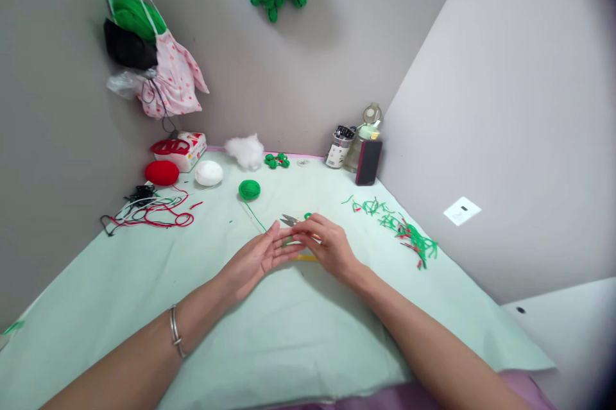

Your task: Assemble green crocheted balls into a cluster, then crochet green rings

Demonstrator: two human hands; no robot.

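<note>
My left hand [262, 256] lies palm up with its fingers stretched out toward the right. A short stretch of green yarn [287, 241] shows across those fingers. Just to the right, my right hand [327, 243] is closed in a pinch at the left fingertips, apparently on this yarn; its fingertips partly hide it. One strand runs from the green yarn ball [249, 190] down to the left hand. Behind the fingers, scissors [289, 220] show their blades, the rest covered by the right hand. Under the hands a yellow stick-like tool [307, 258] is partly visible.
Green yarn scraps [409, 237] lie at right. At the back stand a phone [368, 163], bottle [353, 156] and pen holder [338, 152]. White stuffing [245, 151], small green knitted pieces [277, 160], white yarn [208, 173], red yarn [162, 172] and tangled strands [154, 211] are farther left.
</note>
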